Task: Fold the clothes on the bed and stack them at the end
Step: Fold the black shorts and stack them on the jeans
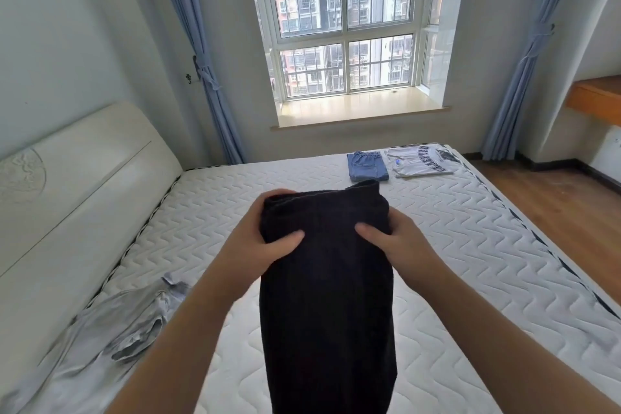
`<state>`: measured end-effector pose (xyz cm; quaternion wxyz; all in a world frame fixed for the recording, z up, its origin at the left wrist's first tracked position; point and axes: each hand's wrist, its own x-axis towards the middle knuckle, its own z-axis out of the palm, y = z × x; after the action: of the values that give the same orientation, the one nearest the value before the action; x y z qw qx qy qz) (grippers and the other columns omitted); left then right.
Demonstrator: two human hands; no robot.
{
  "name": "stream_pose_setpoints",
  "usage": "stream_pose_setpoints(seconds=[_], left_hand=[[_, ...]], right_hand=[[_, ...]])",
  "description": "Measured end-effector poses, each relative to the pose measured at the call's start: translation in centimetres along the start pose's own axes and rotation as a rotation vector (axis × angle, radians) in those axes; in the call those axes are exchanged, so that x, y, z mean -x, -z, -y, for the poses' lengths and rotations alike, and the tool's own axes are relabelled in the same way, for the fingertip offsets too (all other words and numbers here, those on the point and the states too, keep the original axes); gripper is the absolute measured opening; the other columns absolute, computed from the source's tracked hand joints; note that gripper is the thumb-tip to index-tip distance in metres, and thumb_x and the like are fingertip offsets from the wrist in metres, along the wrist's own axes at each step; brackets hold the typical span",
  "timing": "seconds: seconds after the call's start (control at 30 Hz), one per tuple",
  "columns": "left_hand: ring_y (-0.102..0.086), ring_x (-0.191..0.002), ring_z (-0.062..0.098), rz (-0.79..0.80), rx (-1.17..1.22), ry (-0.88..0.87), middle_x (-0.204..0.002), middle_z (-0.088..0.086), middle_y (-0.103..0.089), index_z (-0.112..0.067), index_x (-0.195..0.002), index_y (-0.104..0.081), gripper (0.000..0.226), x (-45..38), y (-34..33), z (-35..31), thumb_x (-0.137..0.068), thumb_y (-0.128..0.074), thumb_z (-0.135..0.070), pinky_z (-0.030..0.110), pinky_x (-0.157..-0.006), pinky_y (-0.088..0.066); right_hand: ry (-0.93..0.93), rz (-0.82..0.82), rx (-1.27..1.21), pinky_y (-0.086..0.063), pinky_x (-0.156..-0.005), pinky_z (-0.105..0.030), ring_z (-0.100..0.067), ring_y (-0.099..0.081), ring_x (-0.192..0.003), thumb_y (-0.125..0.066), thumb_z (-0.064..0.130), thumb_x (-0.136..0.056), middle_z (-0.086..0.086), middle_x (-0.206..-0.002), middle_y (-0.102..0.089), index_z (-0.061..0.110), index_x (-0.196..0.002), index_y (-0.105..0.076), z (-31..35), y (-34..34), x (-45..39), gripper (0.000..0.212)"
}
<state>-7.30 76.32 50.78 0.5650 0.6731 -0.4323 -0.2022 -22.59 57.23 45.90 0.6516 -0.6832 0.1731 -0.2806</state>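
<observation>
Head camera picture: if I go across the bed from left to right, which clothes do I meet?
Crumpled light grey garment → long dark navy garment held up in both hands → folded blue denim shorts → folded white printed T-shirt.

big window (346, 20) w/ daylight, blue curtains (198, 54) tied back, pale walls (67, 27), cream headboard (77, 175), wood floor (554, 198), orange shelf (598, 97) on rt

dark trousers (327, 296) cut off by bottom edge, both hands' fingers hidden behind the waistband; grey garment (111, 339) runs off lower left; white shirt (421, 161) lettering too small to read.
</observation>
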Motion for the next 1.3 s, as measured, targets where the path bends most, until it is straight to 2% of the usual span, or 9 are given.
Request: stream_pose_setpoints(seconds=[0.2, 0.37, 0.47, 0.53, 0.63, 0.73, 0.87, 1.13, 1.3], left_hand=[[-0.067, -0.098, 0.004, 0.259, -0.554, 0.034, -0.108, -0.022, -0.068, -0.054, -0.130, -0.042, 0.072, 0.6, 3.2, -1.6, -0.073, -0.082, -0.034, 0.031, -0.088, -0.057], [-0.054, -0.118, 0.012, 0.359, -1.014, 0.085, -0.137, -0.011, -0.050, -0.048, -0.149, -0.011, 0.109, 0.1, 1.8, -2.0, -0.066, -0.082, -0.054, 0.040, -0.103, -0.047], [-0.048, -0.124, 0.012, 0.337, -0.874, 0.033, -0.141, -0.013, -0.044, -0.044, -0.149, -0.013, 0.117, -1.1, -0.3, -0.9, -0.057, -0.083, -0.065, 0.035, -0.106, -0.044], [-0.053, -0.113, 0.004, 0.290, -0.670, 0.041, -0.130, -0.019, -0.048, -0.046, -0.145, -0.022, 0.111, -2.3, -1.3, 0.0, -0.055, -0.086, -0.060, 0.023, -0.096, -0.047], [-0.056, -0.094, -0.008, 0.239, -0.629, 0.005, -0.107, -0.027, -0.057, -0.043, -0.124, -0.045, 0.075, -3.5, -2.5, 1.7, -0.061, -0.085, -0.048, 0.014, -0.078, -0.045], [-0.060, -0.085, -0.005, 0.234, -0.669, 0.009, -0.089, -0.025, -0.063, -0.041, -0.102, -0.057, 0.038, -4.3, -3.6, 2.8, -0.070, -0.077, -0.039, 0.013, -0.068, -0.042], [-0.057, -0.087, -0.005, 0.269, -0.701, 0.030, -0.095, -0.022, -0.064, -0.033, -0.107, -0.061, 0.036, -5.0, -4.1, 3.7, -0.074, -0.073, -0.036, 0.015, -0.070, -0.041], [-0.059, -0.081, -0.002, 0.284, -0.721, 0.028, -0.089, -0.015, -0.065, -0.031, -0.099, -0.060, 0.027, -4.9, -4.6, 0.8, -0.075, -0.069, -0.024, 0.020, -0.068, -0.042], [-0.058, -0.080, -0.006, 0.305, -0.745, -0.009, -0.085, -0.021, -0.062, -0.044, -0.086, -0.051, 0.027, -4.3, -5.0, -2.3, -0.072, -0.069, -0.029, 0.017, -0.066, -0.037]], right_hand=[[0.049, -0.031, 0.262, -0.054, -0.078, -0.026, -0.001, -0.070, -0.085, -0.074, 0.056, -0.065, 0.016, -0.093, -0.074, 0.033, -0.097, -0.069, 1.2, -0.5, 0.7, 0.040], [0.039, 0.018, 0.422, -0.053, -0.071, -0.028, -0.002, -0.067, -0.075, -0.081, 0.047, -0.071, 0.014, -0.083, -0.071, 0.031, -0.086, -0.066, 1.2, -1.6, 0.7, 0.026], [0.062, 0.070, 0.464, -0.045, -0.066, -0.022, 0.000, -0.065, -0.074, -0.080, 0.045, -0.073, 0.017, -0.081, -0.069, 0.035, -0.084, -0.065, 1.2, -2.6, 0.8, 0.022], [0.064, 0.050, 0.433, -0.045, -0.067, -0.023, -0.001, -0.065, -0.073, -0.079, 0.046, -0.073, 0.016, -0.081, -0.069, 0.034, -0.085, -0.066, 1.1, -2.6, 0.7, 0.022], [0.041, 0.028, 0.406, -0.051, -0.072, -0.026, -0.001, -0.066, -0.075, -0.079, 0.045, -0.076, 0.015, -0.083, -0.070, 0.032, -0.089, -0.068, 0.5, -1.7, 0.6, 0.022], [-0.013, 0.077, 0.379, -0.055, -0.087, -0.033, -0.003, -0.068, -0.091, -0.075, 0.040, -0.082, 0.017, -0.097, -0.072, 0.033, -0.108, -0.067, -1.0, -0.3, 0.9, 0.028], [-0.128, 0.110, 0.190, -0.052, -0.096, -0.032, -0.009, -0.067, -0.106, -0.064, 0.036, -0.093, 0.012, -0.113, -0.071, 0.033, -0.119, -0.064, -4.0, 2.4, 1.9, 0.026], [-0.627, -0.005, 0.142, -0.043, -0.106, -0.039, -0.016, -0.059, -0.117, -0.037, 0.044, -0.104, 0.000, -0.125, -0.064, 0.022, -0.122, -0.058, -16.3, 5.6, 5.3, 0.035], [-0.921, -0.067, 0.061, -0.022, -0.119, -0.051, -0.022, -0.041, -0.136, -0.032, 0.069, -0.094, -0.002, -0.140, -0.054, 0.019, -0.142, -0.045, -23.1, 5.9, 8.0, 0.071]])
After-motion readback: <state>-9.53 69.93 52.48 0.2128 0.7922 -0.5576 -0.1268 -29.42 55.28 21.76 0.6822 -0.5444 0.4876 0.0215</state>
